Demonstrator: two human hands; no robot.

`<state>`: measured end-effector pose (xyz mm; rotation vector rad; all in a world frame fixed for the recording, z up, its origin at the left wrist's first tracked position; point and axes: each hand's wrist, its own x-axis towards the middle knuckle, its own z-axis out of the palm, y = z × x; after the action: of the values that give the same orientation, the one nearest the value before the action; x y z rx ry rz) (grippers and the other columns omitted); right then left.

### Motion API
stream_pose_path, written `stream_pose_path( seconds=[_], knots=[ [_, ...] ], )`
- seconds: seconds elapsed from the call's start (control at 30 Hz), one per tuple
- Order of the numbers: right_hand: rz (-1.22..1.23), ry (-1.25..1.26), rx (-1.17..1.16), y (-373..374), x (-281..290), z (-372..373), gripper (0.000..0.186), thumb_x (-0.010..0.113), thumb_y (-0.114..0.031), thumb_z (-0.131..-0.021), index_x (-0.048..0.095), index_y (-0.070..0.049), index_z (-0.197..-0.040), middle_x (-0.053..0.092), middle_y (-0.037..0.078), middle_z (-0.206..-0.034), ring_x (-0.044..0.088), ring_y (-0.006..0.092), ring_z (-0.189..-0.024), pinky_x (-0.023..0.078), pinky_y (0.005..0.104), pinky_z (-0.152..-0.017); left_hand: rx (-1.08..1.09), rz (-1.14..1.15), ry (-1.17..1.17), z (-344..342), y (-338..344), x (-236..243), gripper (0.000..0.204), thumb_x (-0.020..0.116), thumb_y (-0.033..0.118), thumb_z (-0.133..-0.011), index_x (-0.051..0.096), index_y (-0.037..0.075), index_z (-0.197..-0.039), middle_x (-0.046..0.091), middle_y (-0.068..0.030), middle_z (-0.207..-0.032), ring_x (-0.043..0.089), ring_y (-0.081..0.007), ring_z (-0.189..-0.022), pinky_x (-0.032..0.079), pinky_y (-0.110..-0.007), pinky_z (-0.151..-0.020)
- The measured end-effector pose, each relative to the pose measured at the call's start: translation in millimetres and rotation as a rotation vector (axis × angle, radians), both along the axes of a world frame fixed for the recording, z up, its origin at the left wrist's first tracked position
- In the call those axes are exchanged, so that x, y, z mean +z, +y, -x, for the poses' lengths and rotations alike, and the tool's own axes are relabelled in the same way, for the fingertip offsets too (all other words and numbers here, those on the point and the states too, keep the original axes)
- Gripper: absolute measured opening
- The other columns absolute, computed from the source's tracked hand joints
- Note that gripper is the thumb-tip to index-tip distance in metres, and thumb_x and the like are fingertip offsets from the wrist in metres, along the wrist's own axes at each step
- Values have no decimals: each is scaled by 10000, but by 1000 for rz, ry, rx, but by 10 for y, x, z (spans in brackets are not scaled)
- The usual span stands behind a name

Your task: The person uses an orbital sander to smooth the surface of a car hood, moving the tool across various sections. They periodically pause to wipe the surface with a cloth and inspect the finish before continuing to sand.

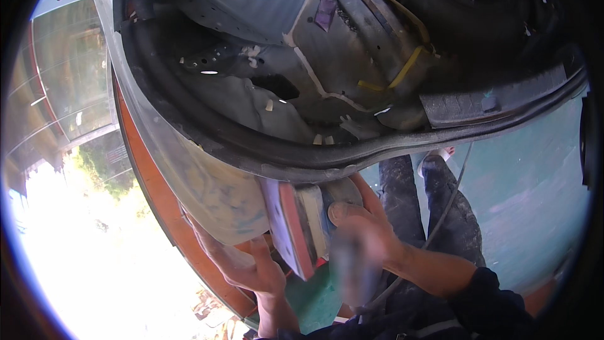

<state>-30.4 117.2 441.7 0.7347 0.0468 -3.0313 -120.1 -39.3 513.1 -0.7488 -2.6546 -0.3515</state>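
Note:
My right hand grips a sanding tool with a flat, layered pad, pink along one edge; its grey rear part is blurred. The pad meets a car body panel covered in yellowish, mottled filler, just below the dark door opening. My left hand lies at the left and lower edge of this panel, fingers stretched along it and thumb raised beside the pad, holding nothing that I can see. A black rubber seal runs along the opening above both hands.
The bare car interior fills the top, with yellow strips on its floor. Orange bodywork runs down the left beside bright glazing. My legs stand on a teal floor, crossed by a grey hose or cable.

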Motion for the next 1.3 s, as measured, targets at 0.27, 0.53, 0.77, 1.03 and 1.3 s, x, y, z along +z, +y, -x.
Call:
stream_pose_path(
  seconds=[0.27,0.53,0.77,1.03,1.3],
  knots=[
    [11,190,-131,-344,-240,-54,561,719,-228,-961,373,-69,-1373,569,69,-1084,612,104,-845,539,291,-670,-12,65,-82,35,-87,148,755,669,390,-965,401,21,-1567,467,-207,-1569,433,-408,-1461,329,-589,-1195],
    [26,259,-175,-361,-306,12,542,714,-236,-967,370,-66,-1349,547,86,-1117,613,114,-848,537,301,-683,-5,14,-92,52,-55,134,887,668,403,-872,357,-46,-1571,445,-261,-1555,388,-431,-1487,297,-571,-1219],
    [-77,234,-166,-281,-277,15,549,718,-231,-964,359,-61,-1343,523,101,-1134,614,138,-900,567,324,-720,16,-50,-84,67,-55,97,935,664,238,-741,344,-75,-1562,465,-285,-1510,403,-441,-1477,297,-556,-1233],
    [-172,210,-190,-317,-239,-17,599,751,-204,-941,342,-67,-1356,483,104,-1192,597,135,-970,566,314,-737,15,42,-72,50,-59,139,845,693,274,-817,399,-37,-1546,491,-229,-1519,445,-413,-1447,337,-546,-1202],
    [-142,229,-146,-306,-295,-33,609,758,-187,-935,346,-87,-1371,483,99,-1224,610,133,-963,576,323,-724,28,62,-14,43,-67,91,865,698,175,-754,401,-50,-1535,506,-227,-1496,461,-399,-1435,348,-503,-1200]
  ],
)
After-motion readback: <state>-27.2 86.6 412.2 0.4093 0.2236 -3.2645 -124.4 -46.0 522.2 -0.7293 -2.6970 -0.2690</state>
